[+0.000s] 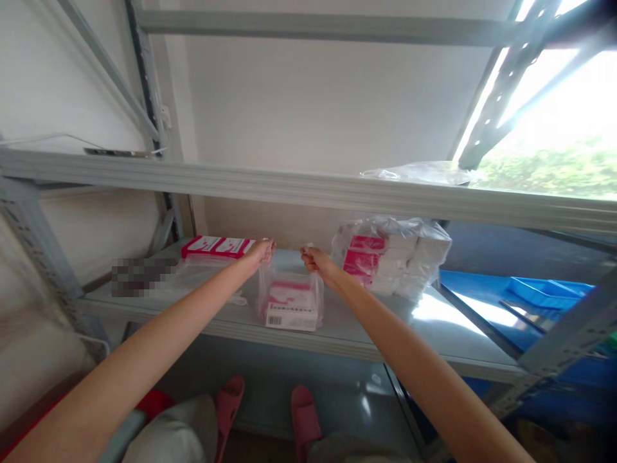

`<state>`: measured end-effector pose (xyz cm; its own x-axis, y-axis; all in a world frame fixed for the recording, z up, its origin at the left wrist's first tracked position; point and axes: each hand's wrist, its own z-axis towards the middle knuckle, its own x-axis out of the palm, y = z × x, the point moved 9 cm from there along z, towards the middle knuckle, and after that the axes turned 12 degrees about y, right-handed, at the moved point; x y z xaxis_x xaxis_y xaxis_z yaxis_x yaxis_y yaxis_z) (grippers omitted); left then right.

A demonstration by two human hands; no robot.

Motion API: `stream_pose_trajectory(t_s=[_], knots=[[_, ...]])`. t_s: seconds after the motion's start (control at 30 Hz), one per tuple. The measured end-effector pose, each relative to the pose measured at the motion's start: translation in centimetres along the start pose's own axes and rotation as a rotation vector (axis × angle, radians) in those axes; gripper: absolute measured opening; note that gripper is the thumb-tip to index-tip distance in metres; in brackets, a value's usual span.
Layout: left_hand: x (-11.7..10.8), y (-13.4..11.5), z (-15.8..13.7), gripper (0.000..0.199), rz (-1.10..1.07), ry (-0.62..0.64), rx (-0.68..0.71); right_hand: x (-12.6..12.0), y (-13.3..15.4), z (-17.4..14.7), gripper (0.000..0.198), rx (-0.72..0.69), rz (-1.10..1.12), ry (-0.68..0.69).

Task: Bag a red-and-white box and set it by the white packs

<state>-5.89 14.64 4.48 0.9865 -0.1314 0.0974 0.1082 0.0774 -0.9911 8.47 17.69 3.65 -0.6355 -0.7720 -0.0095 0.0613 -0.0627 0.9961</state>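
Both my arms reach onto a grey metal shelf (337, 334). My left hand (263, 249) pinches the left top edge of a clear plastic bag (289, 292). My right hand (315, 260) pinches its right top edge. The bag stands on the shelf with pink-and-white boxes (292, 308) inside; a barcode faces me. Flat pink-and-white boxes (216, 246) lie just left of my left hand. A large clear bag of several pink-and-white boxes (393, 257) sits right of my right hand.
An upper shelf beam (308, 186) crosses above the hands, with a crumpled plastic bag (419, 172) on top. Blue trays (544, 292) lie at the right below a bright window. Grey uprights frame both sides. My pink slippers (303, 418) show on the floor.
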Motion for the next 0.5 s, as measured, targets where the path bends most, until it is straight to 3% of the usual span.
stream_pose_trajectory(t_s=[0.13, 0.3, 0.4, 0.5], knots=[[0.1, -2.3, -1.2, 0.015, 0.056, 0.028, 0.075, -0.3, -0.1, -0.7, 0.018, -0.093, 0.051, -0.016], [0.0, -5.4, -2.3, 0.031, 0.145, 0.118, 0.24, -2.1, 1.2, -1.9, 0.014, -0.182, 0.073, -0.124], [-0.1, -5.3, -2.9, 0.032, 0.188, 0.099, 0.276, -2.4, 1.7, -3.2, 0.033, -0.226, 0.011, -0.141], [0.1, -3.5, -3.9, 0.041, 0.279, 0.092, 0.246, -2.1, 0.6, -4.8, 0.05, -0.182, -0.172, -0.116]])
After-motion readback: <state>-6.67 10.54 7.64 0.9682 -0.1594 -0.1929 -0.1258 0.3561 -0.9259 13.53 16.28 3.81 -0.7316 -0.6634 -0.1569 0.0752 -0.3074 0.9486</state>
